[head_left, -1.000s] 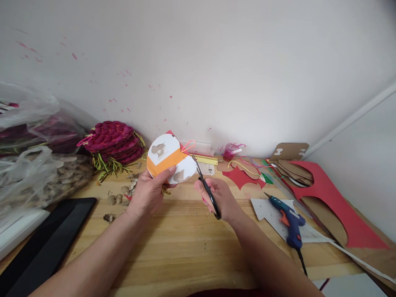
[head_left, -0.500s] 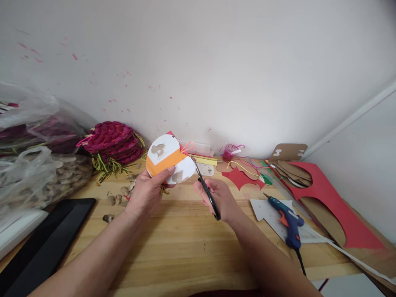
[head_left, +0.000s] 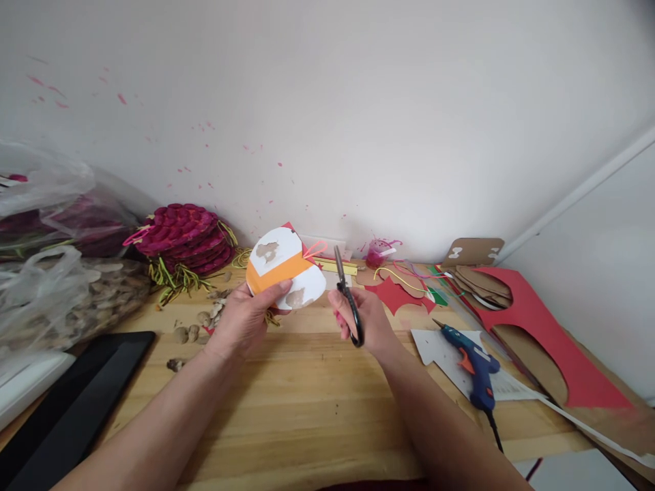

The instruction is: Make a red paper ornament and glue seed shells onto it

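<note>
My left hand (head_left: 245,315) grips a heart-shaped paper cutout (head_left: 279,267) by its lower left edge, thumb on top. The cutout is white with an orange band and torn brownish patches; a bit of red shows behind its top edge. From its notch sticks a small pink cord loop (head_left: 316,250). Black-handled scissors (head_left: 348,303) are in my right hand (head_left: 367,320), blades pointing up and apart from the cutout. The fingers of my left hand behind the cutout are hidden.
Left are a stack of magenta scaly pieces (head_left: 187,239), plastic bags (head_left: 76,293) and a black tablet-like slab (head_left: 82,402). Nut-like shells (head_left: 187,334) lie near my left wrist. Right are a glue gun (head_left: 473,365), red paper offcuts (head_left: 547,327), cardboard pieces (head_left: 481,283) and a magenta-stained cup (head_left: 377,252).
The scissors have come away from the cutout's right edge and turned more upright, moving slightly right. The cutout has shifted a little right and down in my left hand.
</note>
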The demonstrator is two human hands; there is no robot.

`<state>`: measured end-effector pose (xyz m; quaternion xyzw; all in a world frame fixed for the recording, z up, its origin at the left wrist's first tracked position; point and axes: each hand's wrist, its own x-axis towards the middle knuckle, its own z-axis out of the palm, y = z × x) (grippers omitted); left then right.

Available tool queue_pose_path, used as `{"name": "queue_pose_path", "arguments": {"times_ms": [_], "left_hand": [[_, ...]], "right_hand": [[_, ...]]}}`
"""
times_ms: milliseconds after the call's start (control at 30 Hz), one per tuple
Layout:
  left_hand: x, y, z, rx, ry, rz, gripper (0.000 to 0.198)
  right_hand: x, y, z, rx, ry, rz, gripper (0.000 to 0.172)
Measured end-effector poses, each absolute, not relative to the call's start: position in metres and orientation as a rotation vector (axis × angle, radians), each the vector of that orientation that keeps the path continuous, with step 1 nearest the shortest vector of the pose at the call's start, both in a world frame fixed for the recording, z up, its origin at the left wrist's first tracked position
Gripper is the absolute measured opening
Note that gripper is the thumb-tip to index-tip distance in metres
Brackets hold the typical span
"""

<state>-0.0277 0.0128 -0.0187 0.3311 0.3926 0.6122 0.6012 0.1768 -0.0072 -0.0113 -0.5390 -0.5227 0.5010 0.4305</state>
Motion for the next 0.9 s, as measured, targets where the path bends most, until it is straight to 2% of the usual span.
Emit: {"name": "queue_pose_path", "arguments": {"times_ms": [167,300,367,500,533,567,600,667,700,733,900], "left_hand": [[-0.023,0.008,-0.029,0.929,0.937,1.253,0.045],[-0.02,0.004,-0.031,1.112,0.984,1.186,0.046],[-0.018,0.004,-0.031,1.202,1.028,1.187,0.057],[-0.014,0.003,-0.029,1.32,1.08,1.313,0.103],[-0.013,0.002,-0.03,1.36,1.084,1.354,0.106],[-0.012,0.0,-0.03,1.409,1.093,1.384,0.099],[-0.011,-0.002,-0.031,1.467,1.106,1.39,0.083],[-0.01,-0.005,-0.033,1.556,1.129,1.345,0.039],[-0.01,-0.006,-0.035,1.567,1.127,1.307,0.025],[-0.01,-0.007,-0.036,1.556,1.12,1.269,0.02],[-0.011,-0.004,-0.037,1.472,1.093,1.258,0.024]], "right_hand": [[0.183,0.004,-0.012,-1.162,-1.065,1.155,0.04],[0.181,0.004,-0.005,-1.157,-0.939,1.093,0.035],[0.18,0.001,-0.003,-1.187,-0.958,1.012,0.032],[0.173,-0.007,-0.008,-1.199,-1.171,0.845,0.021],[0.17,-0.009,-0.011,-1.187,-1.226,0.82,0.019],[0.167,-0.011,-0.014,-1.176,-1.276,0.808,0.017],[0.164,-0.014,-0.017,-1.173,-1.32,0.808,0.016],[0.159,-0.018,-0.02,-1.186,-1.388,0.823,0.016],[0.158,-0.02,-0.021,-1.202,-1.419,0.831,0.015],[0.157,-0.021,-0.02,-1.22,-1.456,0.83,0.014],[0.158,-0.027,-0.012,-1.266,-1.67,0.648,0.018]]}}
